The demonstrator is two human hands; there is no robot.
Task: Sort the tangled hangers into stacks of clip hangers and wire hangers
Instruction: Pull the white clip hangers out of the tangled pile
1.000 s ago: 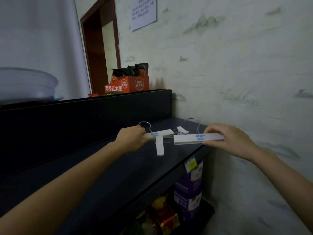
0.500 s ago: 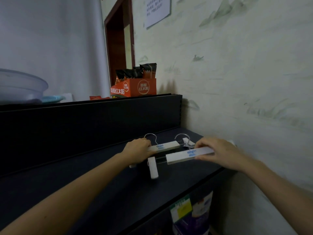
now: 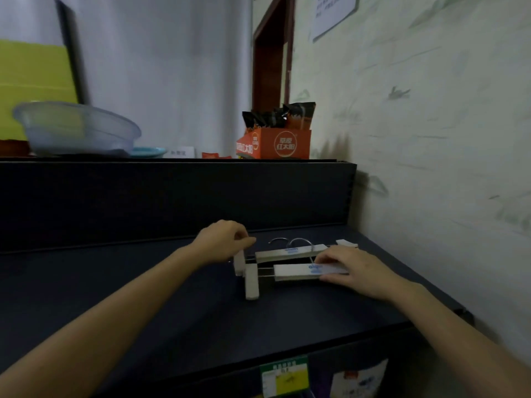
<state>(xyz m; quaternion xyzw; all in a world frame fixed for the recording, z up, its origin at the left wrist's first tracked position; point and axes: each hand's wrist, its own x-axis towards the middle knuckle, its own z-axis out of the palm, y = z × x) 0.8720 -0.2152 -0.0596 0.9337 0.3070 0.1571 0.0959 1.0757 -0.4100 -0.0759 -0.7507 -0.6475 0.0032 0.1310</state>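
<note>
Head view looks down over a dark shelf [image 3: 172, 311], and nearest the camera both bare forearms reach in from the bottom corners toward its middle. Just beyond them, two white clip hangers lie side by side on the shelf, long bars running left to right, probably laid parallel so that they form the start of the clip-hanger stack.

On the near hanger [image 3: 298, 272], the right hand [image 3: 353, 271] lies palm down over the right end of the bar, fingers spread flat and only slightly curled. It looks like a pressing, steadying hold more than a grasp, though whether the thumb wraps the near edge I cannot tell. One white clip [image 3: 252, 280] on the left end of this hanger points back toward the camera.

A little farther left, the left hand [image 3: 221, 239] is arched with the wrist raised, its thumb and forefinger pinched together at the top of another clip [image 3: 239, 262]. My guess is that it is squaring or freeing that clip.

Behind the near bar lies the far hanger [image 3: 290, 252], with two metal hooks [image 3: 300, 242] curving up toward the dark back panel. No wire hangers are visible.

Farthest off, the upper ledge carries a clear plastic basin [image 3: 77, 129] at left and an orange snack box [image 3: 275, 143] at right.
</note>
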